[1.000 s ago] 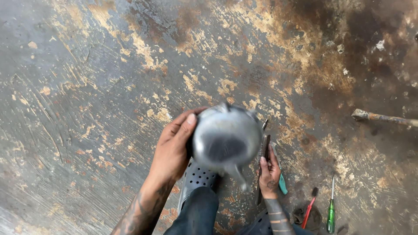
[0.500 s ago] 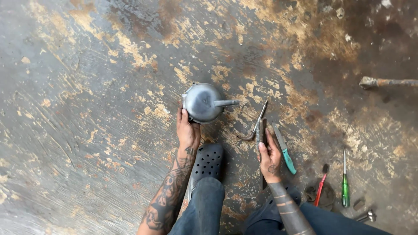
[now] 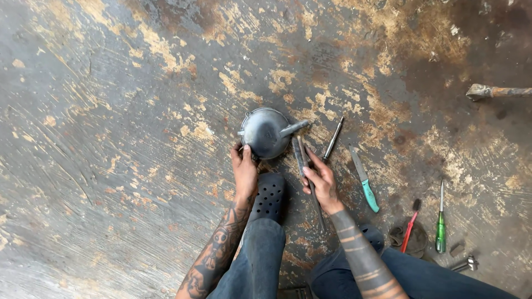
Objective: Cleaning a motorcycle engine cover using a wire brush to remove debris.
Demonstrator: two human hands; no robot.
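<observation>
Since the earlier frames the round metal housing (image 3: 266, 132) has come down from being held up near the camera and now sits on the stained floor (image 3: 111, 138), just past the toe of the dark perforated clog (image 3: 269, 196). The left hand (image 3: 244, 169) has followed it down — its fingertips touch the housing's near rim, fingers loosely spread rather than clamped round it. The right hand (image 3: 318, 177), just right of the housing, is closed on a long thin metal tool (image 3: 307, 171) whose tip lies close to the housing's side spout.

Further right of the housing lie a loose steel rod (image 3: 333, 138), a teal-handled knife (image 3: 364, 178), a red-handled tool (image 3: 410, 224) and a green-handled screwdriver (image 3: 441, 224); a rusty bar (image 3: 499, 92) lies far off to the right.

As a judgement, the work looks barely begun — the housing is set down and steadied, a tool is in hand, but nothing on the housing shows as opened or removed, and no loose part lies beside it.
</observation>
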